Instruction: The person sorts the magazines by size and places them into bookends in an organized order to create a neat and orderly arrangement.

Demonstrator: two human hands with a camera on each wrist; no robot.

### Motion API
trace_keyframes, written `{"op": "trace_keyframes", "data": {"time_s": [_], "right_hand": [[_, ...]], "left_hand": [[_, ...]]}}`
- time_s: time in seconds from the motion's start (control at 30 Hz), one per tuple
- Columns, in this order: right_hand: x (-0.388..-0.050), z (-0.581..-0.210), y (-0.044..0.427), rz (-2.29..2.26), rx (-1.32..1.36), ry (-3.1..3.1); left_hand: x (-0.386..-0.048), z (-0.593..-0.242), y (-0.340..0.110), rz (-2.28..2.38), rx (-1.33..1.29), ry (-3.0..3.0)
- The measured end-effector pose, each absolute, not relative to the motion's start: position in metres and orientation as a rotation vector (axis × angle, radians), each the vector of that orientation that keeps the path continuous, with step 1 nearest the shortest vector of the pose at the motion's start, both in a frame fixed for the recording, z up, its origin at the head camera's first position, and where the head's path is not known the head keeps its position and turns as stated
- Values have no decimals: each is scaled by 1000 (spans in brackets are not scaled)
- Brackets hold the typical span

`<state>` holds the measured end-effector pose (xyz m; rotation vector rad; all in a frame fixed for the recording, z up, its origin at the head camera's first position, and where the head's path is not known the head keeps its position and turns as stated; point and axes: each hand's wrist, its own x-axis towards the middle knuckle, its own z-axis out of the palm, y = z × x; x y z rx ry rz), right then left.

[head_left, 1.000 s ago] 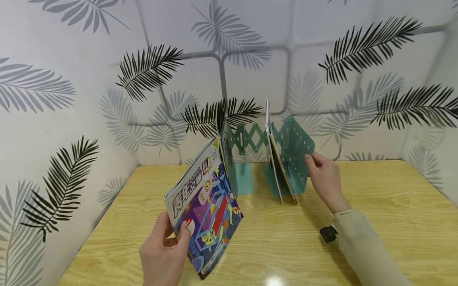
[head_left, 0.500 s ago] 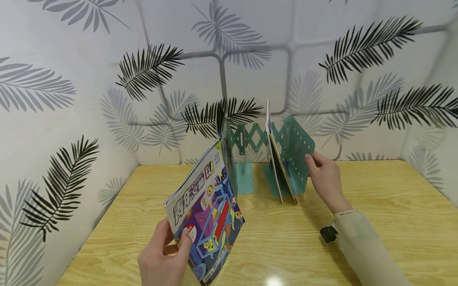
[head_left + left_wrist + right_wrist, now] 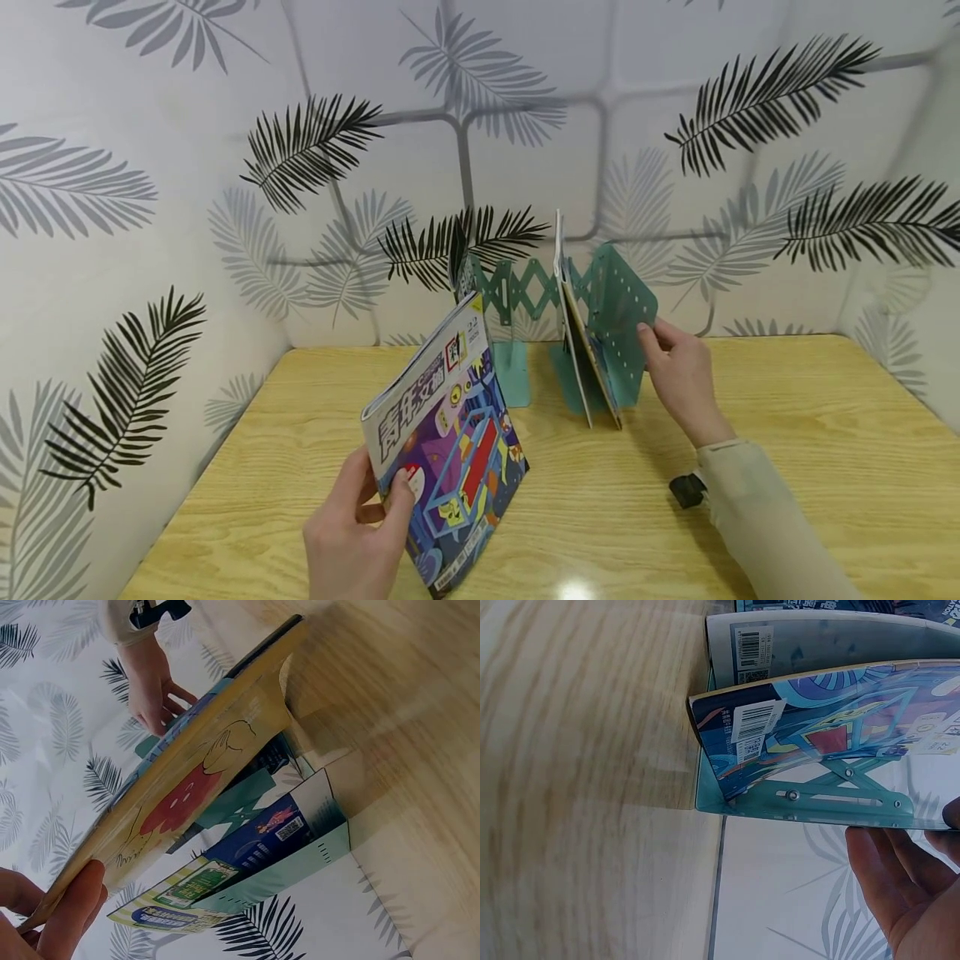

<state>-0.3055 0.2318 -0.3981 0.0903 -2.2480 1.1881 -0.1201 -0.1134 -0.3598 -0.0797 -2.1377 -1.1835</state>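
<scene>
A colourful magazine [image 3: 468, 450] is held tilted above the table by my left hand [image 3: 356, 521], thumb on the front cover and fingers behind. Its yellow back cover [image 3: 187, 780] with a red cartoon figure shows in the left wrist view. My right hand [image 3: 681, 379] pinches the edge of the right end plate [image 3: 626, 312] of a green expandable bookend. Two thin magazines [image 3: 585, 358] lean inside that plate. At the bookend's other end stands another magazine [image 3: 251, 840] against the left plate [image 3: 292, 870], partly hidden in the head view behind the held one.
Green scissor bars [image 3: 534, 287] join the bookend's two ends in front of the leaf-patterned wall [image 3: 525, 175]. Everything rests on a light wooden table [image 3: 585, 500]. A black device [image 3: 687, 490] is strapped at the right cuff.
My left hand has shifted slightly to the right with the magazine, whose cover turns more toward the head camera. The right hand and bookend stay in place.
</scene>
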Motion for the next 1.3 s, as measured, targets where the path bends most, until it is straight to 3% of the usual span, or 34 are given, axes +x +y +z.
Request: {"op": "trace_keyframes", "data": {"time_s": [1.3], "right_hand": [[-303, -399, 232, 1177, 82, -2277]], "left_hand": [[-196, -367, -100, -1178, -413, -2009]]}}
